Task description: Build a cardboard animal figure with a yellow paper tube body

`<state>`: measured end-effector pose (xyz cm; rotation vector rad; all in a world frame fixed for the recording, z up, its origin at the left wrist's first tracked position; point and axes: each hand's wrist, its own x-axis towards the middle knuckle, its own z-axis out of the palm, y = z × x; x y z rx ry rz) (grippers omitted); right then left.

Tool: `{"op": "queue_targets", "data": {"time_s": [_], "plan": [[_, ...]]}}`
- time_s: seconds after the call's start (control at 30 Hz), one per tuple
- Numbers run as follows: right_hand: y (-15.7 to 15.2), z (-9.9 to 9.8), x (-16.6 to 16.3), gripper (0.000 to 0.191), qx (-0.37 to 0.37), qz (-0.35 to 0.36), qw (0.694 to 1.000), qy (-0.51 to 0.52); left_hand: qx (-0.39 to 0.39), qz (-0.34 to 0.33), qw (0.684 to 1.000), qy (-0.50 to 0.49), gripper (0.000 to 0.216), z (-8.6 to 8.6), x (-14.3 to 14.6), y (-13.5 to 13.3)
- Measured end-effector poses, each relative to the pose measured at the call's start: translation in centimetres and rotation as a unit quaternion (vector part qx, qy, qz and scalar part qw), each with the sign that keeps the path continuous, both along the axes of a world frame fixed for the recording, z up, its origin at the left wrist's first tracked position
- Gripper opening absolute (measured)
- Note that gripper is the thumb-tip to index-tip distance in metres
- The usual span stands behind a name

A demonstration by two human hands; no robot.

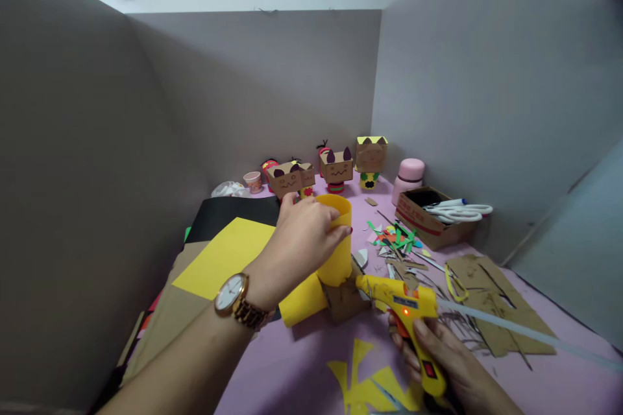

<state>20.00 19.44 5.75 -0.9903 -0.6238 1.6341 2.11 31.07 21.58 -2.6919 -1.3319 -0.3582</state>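
My left hand (307,228), with a watch on its wrist, grips the rim of an upright yellow paper cylinder (337,262). A yellow glue gun (396,293) is in my right hand (440,347), fingers wrapped round its handle near the orange trigger. An orange-red light glows on its side, and a long clear glue stick (516,329) extends from its rear. The nozzle points left, close to the cylinder's lower edge; whether they touch I cannot tell. Beneath the cylinder is a piece of brown cardboard (344,306), beside a curved yellow sheet (302,303).
Yellow paper scraps (374,392) lie in front. Flat yellow (228,256) and black sheets (228,217) are at left. Cardboard-headed figures (337,168) stand behind. At right are a pink bottle (409,178), a cardboard box (423,224) with a white cable, colourful scraps (396,237) and yellow-handled scissors (455,285).
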Motion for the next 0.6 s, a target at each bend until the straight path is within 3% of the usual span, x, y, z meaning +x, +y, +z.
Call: {"op": "queue_targets", "data": {"time_s": [0.23, 0.6], "plan": [[0.29, -0.5, -0.33, 0.044, -0.001, -0.015, 1.0, -0.004, -0.036, 0.008, 0.999, 0.006, 0.032, 0.59, -0.06, -0.38], [0.15, -0.92, -0.29, 0.046, 0.013, -0.01, 0.998, -0.054, -0.029, -0.003, 1.0, 0.004, 0.032, 0.58, 0.04, -0.64]]}}
